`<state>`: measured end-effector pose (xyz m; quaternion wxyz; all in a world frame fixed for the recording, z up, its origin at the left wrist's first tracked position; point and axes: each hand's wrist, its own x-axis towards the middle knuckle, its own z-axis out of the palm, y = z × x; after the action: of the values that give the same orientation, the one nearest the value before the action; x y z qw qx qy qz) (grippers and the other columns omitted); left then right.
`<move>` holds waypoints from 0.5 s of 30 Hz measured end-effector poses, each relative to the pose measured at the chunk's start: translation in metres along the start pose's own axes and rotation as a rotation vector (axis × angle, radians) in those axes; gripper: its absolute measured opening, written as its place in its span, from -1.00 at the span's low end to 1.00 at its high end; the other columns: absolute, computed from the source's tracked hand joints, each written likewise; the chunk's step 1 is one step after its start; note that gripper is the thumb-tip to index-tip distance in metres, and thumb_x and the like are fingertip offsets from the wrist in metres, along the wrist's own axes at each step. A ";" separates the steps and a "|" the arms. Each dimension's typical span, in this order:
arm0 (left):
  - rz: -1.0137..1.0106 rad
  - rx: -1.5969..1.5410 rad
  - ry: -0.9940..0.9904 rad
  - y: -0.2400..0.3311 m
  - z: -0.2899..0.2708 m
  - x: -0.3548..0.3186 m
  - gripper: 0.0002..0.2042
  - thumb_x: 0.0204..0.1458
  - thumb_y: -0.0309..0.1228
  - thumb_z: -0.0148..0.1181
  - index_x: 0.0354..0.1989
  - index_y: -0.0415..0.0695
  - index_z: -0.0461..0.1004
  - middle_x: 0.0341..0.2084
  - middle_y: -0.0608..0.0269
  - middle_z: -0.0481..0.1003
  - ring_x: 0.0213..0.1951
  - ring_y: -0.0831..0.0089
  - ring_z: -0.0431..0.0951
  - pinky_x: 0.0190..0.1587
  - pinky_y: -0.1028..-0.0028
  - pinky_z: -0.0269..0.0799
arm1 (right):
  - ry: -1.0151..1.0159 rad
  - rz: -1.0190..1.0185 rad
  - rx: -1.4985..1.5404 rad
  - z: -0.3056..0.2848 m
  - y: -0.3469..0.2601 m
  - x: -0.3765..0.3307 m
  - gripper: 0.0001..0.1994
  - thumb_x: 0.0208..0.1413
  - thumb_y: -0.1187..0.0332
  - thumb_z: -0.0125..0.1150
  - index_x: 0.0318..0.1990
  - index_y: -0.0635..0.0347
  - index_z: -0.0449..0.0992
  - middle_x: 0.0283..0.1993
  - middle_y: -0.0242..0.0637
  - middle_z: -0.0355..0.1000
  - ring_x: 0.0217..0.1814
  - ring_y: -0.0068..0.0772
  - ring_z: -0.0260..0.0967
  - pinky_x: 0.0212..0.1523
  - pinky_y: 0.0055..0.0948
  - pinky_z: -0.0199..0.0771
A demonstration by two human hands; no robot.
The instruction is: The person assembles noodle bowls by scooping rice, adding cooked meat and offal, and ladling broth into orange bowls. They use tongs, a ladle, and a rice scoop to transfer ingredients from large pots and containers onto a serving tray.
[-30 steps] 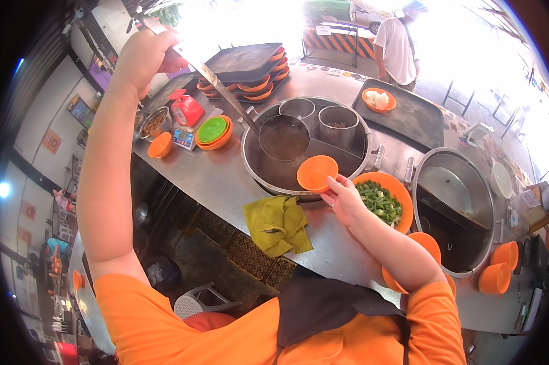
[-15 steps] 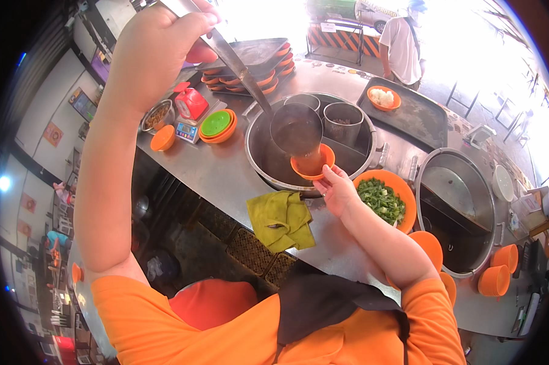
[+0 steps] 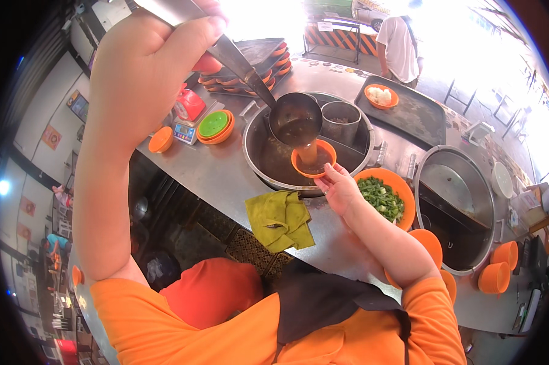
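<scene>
Your right hand is hemmed in: the big pot ahead, the bowl of greens right beside it. Bare counter lies open leftward, past the yellow cloth.

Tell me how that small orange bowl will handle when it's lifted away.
The orange bowl probably sloshes easily: the ladle is pouring brown broth into it. It looks like light plastic, so liquid is most of the weight. The right hand grips only its rim, so it may tip.

Head camera, looking steeply down

One fisheye view from above the person's chest faces the steel counter close by, the street beyond.
</scene>
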<state>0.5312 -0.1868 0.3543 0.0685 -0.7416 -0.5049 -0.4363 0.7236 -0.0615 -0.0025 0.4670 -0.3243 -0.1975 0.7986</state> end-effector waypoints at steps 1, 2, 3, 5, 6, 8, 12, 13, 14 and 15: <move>0.016 -0.003 -0.001 0.002 0.001 -0.001 -0.79 0.16 -0.40 0.13 -0.18 -0.29 0.58 -0.31 0.21 0.58 -0.35 0.54 0.59 -0.27 0.59 0.54 | -0.011 -0.001 -0.003 -0.001 0.000 0.000 -0.75 0.26 0.33 0.17 0.04 0.09 0.36 -0.03 -0.38 0.43 0.03 -0.43 0.40 0.12 -0.36 0.42; 0.022 -0.001 0.004 0.004 0.002 -0.003 -0.79 0.16 -0.41 0.12 -0.18 -0.29 0.58 -0.31 0.21 0.58 -0.36 0.54 0.59 -0.27 0.59 0.54 | -0.028 0.001 -0.002 -0.002 -0.001 0.000 -0.74 0.25 0.33 0.18 0.03 0.09 0.35 -0.03 -0.39 0.42 0.03 -0.43 0.40 0.12 -0.34 0.41; 0.027 0.001 0.009 0.005 0.002 -0.005 -0.80 0.17 -0.42 0.12 -0.18 -0.29 0.58 -0.30 0.21 0.58 -0.36 0.54 0.59 -0.28 0.60 0.54 | -0.033 0.004 0.001 -0.002 -0.001 0.000 -0.74 0.24 0.34 0.19 0.03 0.09 0.35 -0.02 -0.40 0.41 0.04 -0.43 0.39 0.13 -0.32 0.40; 0.027 0.022 0.026 0.002 0.002 -0.006 -0.79 0.17 -0.41 0.12 -0.18 -0.29 0.57 -0.30 0.22 0.58 -0.38 0.54 0.60 -0.28 0.60 0.54 | -0.039 0.008 -0.006 -0.003 -0.001 0.000 -0.75 0.25 0.34 0.19 0.03 0.09 0.35 -0.03 -0.40 0.41 0.03 -0.43 0.39 0.13 -0.32 0.40; 0.022 0.040 0.039 -0.003 0.000 -0.004 -0.78 0.17 -0.39 0.12 -0.17 -0.29 0.57 -0.30 0.22 0.58 -0.38 0.54 0.60 -0.29 0.60 0.53 | -0.027 0.012 -0.008 -0.003 -0.001 -0.001 -0.75 0.25 0.34 0.18 0.02 0.09 0.35 -0.03 -0.40 0.41 0.03 -0.43 0.39 0.13 -0.32 0.40; -0.056 0.072 0.066 -0.022 -0.007 0.004 -0.75 0.13 -0.35 0.13 -0.15 -0.28 0.56 -0.33 0.19 0.58 -0.41 0.50 0.61 -0.30 0.57 0.53 | -0.028 0.012 -0.010 -0.002 -0.002 -0.002 -0.74 0.25 0.34 0.18 0.04 0.10 0.35 -0.02 -0.38 0.41 0.04 -0.43 0.39 0.14 -0.31 0.39; -0.331 -0.086 0.146 -0.085 -0.027 0.031 -0.72 0.12 -0.29 0.13 -0.10 -0.20 0.55 -0.33 0.23 0.58 -0.42 0.55 0.60 -0.34 0.59 0.50 | -0.050 0.009 0.007 -0.002 -0.007 -0.010 -0.71 0.25 0.33 0.18 0.08 0.12 0.34 0.00 -0.34 0.41 0.05 -0.41 0.38 0.16 -0.31 0.38; -0.387 -0.109 0.141 -0.101 -0.031 0.033 -0.73 0.12 -0.31 0.12 -0.09 -0.20 0.55 -0.33 0.23 0.58 -0.42 0.54 0.61 -0.35 0.59 0.51 | -0.053 0.007 0.005 -0.002 -0.009 -0.012 -0.70 0.25 0.33 0.19 0.08 0.12 0.34 0.00 -0.33 0.41 0.06 -0.41 0.37 0.17 -0.30 0.38; -0.444 -0.133 0.135 -0.116 -0.033 0.034 -0.73 0.12 -0.32 0.11 -0.09 -0.19 0.55 -0.34 0.24 0.58 -0.42 0.54 0.61 -0.35 0.58 0.51 | -0.051 0.006 0.003 -0.003 -0.011 -0.015 -0.70 0.25 0.33 0.19 0.08 0.13 0.34 0.01 -0.32 0.41 0.07 -0.40 0.37 0.18 -0.30 0.38; -0.567 -0.140 0.149 -0.130 -0.029 0.032 -0.74 0.12 -0.34 0.10 -0.09 -0.19 0.54 -0.34 0.25 0.58 -0.43 0.53 0.61 -0.35 0.58 0.52 | -0.035 0.009 -0.002 -0.004 -0.014 -0.018 -0.69 0.25 0.33 0.19 0.09 0.13 0.34 0.01 -0.31 0.41 0.08 -0.39 0.37 0.19 -0.29 0.37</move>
<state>0.4127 -0.1181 0.3505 -0.0704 -0.5400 -0.6540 -0.5251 0.7413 -0.0707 0.0092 0.4594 -0.3117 -0.2051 0.8060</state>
